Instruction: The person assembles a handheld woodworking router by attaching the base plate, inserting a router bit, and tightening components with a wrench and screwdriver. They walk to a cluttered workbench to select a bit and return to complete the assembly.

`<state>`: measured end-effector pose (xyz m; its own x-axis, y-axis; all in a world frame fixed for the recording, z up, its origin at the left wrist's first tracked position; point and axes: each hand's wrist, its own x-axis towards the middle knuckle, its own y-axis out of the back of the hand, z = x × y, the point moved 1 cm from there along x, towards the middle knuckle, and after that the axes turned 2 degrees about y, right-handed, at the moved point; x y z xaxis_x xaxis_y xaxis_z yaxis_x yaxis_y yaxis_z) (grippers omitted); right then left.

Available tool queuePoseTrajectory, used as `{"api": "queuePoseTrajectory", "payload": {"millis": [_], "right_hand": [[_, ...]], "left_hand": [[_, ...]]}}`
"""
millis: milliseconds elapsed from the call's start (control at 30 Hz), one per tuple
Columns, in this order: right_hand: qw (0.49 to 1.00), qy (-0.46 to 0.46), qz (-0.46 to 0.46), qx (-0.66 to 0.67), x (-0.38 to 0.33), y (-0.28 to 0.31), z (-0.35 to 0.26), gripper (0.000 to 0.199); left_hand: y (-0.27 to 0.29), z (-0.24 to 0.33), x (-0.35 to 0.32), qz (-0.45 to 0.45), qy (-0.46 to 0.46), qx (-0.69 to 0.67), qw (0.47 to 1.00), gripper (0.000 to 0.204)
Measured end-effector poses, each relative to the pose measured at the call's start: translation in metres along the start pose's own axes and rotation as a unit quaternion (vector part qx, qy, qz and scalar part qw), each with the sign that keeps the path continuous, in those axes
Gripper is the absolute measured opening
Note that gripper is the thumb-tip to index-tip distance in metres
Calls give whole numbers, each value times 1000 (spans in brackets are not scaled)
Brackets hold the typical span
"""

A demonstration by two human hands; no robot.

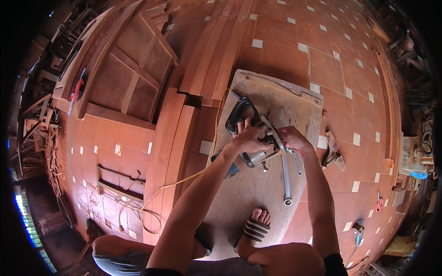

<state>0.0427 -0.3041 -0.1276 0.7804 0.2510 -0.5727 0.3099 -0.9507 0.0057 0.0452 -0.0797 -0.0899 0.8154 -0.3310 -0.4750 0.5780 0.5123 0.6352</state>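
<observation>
A corded power tool (253, 158) with a black loop handle, silver housing and teal body lies on a worn wooden board between my knees. My left hand (248, 139) bends around its middle, fingers curled on the metal part. On the tool's right side, my right hand (295, 139) has its fingers pressed together at the metal edge; whatever they pinch is hidden. A long ring-ended spanner (287, 181) extends toward me from beside the tool. A shorter spanner (296, 162) sits just below my right fingers; I cannot tell whether they touch it.
The wooden board (239, 198) lies on a red tiled floor, with my sandalled foot (256, 225) on it. Long planks (170, 138) and a panelled wooden frame (133, 69) lie left. A yellow cord (184, 178) crosses the planks. Red-handled scissors (379, 202) lie far right.
</observation>
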Motion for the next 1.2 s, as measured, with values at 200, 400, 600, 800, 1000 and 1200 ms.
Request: {"api": "queuePoseTrajectory", "payload": {"millis": [200, 400, 600, 800, 1000, 1200], "right_hand": [[996, 73, 49, -15, 3, -1, 21, 30], [996, 80, 43, -18, 11, -3, 29, 34], [991, 99, 69, -56, 12, -8, 30, 43], [990, 95, 71, -71, 13, -9, 30, 55], [989, 83, 73, -93, -4, -11, 9, 43], [989, 76, 98, -79, -3, -13, 10, 44]], "left_hand": [[-1, 6, -3, -31, -13, -6, 999, 51], [-3, -6, 2, -42, -7, 0, 999, 62], [-1, 4, -6, -16, 1, 26, 1000, 53], [-7, -4, -1, -25, -12, 18, 999, 41], [-1, 0, -4, -13, -35, 6, 999, 50], [0, -3, -4, 7, -55, 0, 998, 49]]}}
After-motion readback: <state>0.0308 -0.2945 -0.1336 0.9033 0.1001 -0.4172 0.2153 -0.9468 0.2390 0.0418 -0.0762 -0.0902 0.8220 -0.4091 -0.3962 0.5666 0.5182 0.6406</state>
